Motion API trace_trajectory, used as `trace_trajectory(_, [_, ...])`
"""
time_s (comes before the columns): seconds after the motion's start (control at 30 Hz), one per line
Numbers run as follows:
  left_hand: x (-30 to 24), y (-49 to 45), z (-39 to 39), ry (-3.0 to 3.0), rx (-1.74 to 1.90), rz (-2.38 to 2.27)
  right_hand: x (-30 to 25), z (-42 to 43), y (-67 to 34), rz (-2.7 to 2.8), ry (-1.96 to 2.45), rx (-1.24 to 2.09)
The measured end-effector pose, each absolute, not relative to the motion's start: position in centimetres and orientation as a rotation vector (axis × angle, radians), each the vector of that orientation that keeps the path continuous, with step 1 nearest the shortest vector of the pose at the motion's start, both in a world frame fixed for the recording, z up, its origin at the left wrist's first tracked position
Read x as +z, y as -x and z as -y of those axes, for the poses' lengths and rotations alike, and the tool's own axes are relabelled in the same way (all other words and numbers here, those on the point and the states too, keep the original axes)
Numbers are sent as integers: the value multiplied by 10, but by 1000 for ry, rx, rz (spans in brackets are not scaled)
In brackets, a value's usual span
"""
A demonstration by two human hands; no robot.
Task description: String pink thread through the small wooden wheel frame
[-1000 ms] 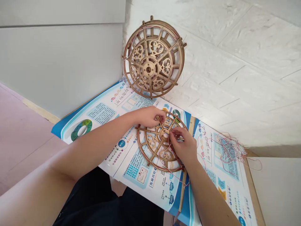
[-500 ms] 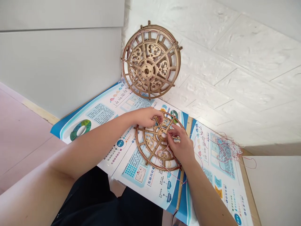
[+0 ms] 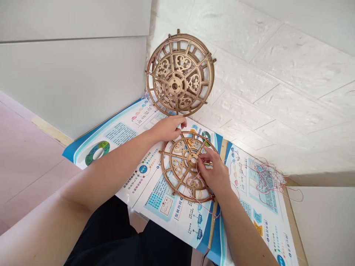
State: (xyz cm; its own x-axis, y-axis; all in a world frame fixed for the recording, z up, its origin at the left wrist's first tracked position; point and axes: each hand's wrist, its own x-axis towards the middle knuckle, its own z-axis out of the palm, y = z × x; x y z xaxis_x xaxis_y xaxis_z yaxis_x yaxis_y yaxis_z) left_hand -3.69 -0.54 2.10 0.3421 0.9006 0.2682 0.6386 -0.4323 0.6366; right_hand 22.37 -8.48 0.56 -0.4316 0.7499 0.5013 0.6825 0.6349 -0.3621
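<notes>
On the poster [image 3: 119, 135]: flat wooden wheel [image 3: 180, 166] lying face up in front of the person, thin red wires [image 3: 194, 195] running across it and around its rim.

Handling: looks pretty light and stiff, but I'd call it fragile, since those thin curly cutouts could snap. Safest place to hold it is probably the outer rim, not the spokes.

Left hand [image 3: 168, 129]: relaxed and open, sitting just past the wheel's top edge, left arm [image 3: 97, 177] stretched across the poster.

Right hand [image 3: 215, 177]: over the wheel, pinched up near the hub [image 3: 192, 159], right arm [image 3: 244, 229] coming in from below.

Grip: left isn't holding anything. Right is closed, but whatever's in there is too small to make out.

Behind: second wooden wheel [image 3: 180, 74] propped on edge against a white brick-look wall [image 3: 291, 74].

Off to the right: tangle of red wire [image 3: 269, 181] on the poster.
</notes>
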Motion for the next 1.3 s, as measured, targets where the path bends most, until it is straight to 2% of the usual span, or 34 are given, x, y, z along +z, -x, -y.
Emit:
trace_trajectory(0.8, [15, 33, 5, -2290, 745, -1354, 9, 85, -220, 2327, 1010, 137])
trace_trajectory(1.0, [16, 36, 4, -2188, 615, -1599, 7, 85, -221, 2319, 1011, 144])
trace_trajectory(1.3, [20, 31, 5, -2021, 551, -1552, 6, 86, -218, 2252, 1069, 6])
